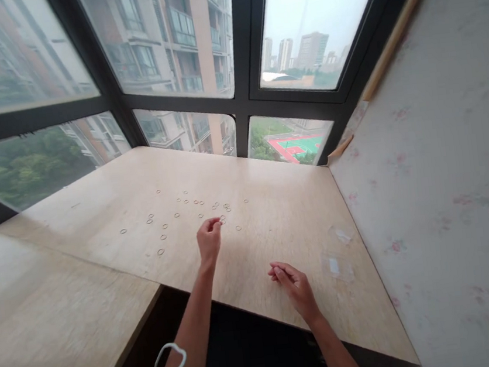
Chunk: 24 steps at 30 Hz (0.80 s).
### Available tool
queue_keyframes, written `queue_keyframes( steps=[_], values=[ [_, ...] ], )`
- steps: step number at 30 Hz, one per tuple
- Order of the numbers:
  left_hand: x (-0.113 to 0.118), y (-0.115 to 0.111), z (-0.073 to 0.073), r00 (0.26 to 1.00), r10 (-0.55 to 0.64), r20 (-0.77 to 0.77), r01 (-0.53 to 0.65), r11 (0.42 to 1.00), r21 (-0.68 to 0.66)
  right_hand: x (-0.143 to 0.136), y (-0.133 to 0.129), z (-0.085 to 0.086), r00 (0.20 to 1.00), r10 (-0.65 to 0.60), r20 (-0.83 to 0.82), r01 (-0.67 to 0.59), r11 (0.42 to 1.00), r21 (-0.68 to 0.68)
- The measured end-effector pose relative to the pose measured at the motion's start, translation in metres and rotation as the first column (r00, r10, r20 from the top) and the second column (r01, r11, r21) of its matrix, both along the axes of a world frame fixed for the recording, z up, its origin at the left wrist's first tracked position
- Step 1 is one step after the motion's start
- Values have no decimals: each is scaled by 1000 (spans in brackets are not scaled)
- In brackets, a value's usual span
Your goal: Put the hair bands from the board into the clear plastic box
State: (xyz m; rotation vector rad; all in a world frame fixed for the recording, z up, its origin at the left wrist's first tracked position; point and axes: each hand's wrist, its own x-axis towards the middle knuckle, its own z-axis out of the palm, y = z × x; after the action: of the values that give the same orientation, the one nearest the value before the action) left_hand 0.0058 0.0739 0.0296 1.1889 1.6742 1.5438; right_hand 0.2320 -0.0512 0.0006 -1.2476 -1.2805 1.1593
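Observation:
My left hand [209,237] reaches over the wooden tabletop, thumb and fingertips pinched at the edge of a small thin metal ring [223,220]. Several more such rings lie scattered around and to the left of it, among them one ring [161,252] toward the near edge and another ring [238,228] just right of my fingers. My right hand [295,286] rests low over the table near its front edge, fingers curled and thumb pressed against them. Whatever may be between those fingers is too small to make out.
Two clear plastic bags [337,267] [343,235] lie at the table's right, beside the flowered wall [442,214]. Dark window frames [242,104] border the back. A white looped piece [171,359] shows at lower left, over my left forearm.

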Motion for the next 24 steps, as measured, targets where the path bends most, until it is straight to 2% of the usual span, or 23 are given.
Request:
queue_keyframes(
  steps=[2, 5, 7, 9, 11, 14, 17, 21, 24],
  values=[
    [6, 3, -9, 984, -127, -122, 121, 991, -57, 2, -1, -2, 999, -6, -32, 6, 1000, -17],
    [1, 8, -22, 940, -105, -323, 70, 990, -120, 4, -2, -2, 998, 16, -63, -17, 1000, -9],
    [-6, 10, -28, 921, -78, -382, 25, 990, -141, 5, -4, -1, 997, 53, -56, -52, 999, 17],
    [-12, 13, -30, 902, -106, -418, 47, 988, -149, 5, -5, 2, 996, 85, -36, -84, 995, 45],
    [-18, 16, -31, 848, -174, -501, 107, 981, -160, 4, -5, 3, 994, 108, -6, -107, 992, 62],
    [-23, 22, -29, 716, -263, -647, 158, 963, -217, 4, -5, 3, 991, 122, 60, -126, 990, 68],
    [-23, 28, -29, 643, -291, -709, 117, 951, -285, 3, -3, 3, 987, 128, 97, -136, 988, 78],
    [-20, 30, -30, 642, -256, -723, 40, 952, -302, 2, -3, 3, 983, 121, 139, -134, 987, 88],
    [-19, 28, -30, 642, -258, -722, 45, 953, -300, 2, -3, 2, 977, 111, 181, -127, 989, 78]
  ],
)
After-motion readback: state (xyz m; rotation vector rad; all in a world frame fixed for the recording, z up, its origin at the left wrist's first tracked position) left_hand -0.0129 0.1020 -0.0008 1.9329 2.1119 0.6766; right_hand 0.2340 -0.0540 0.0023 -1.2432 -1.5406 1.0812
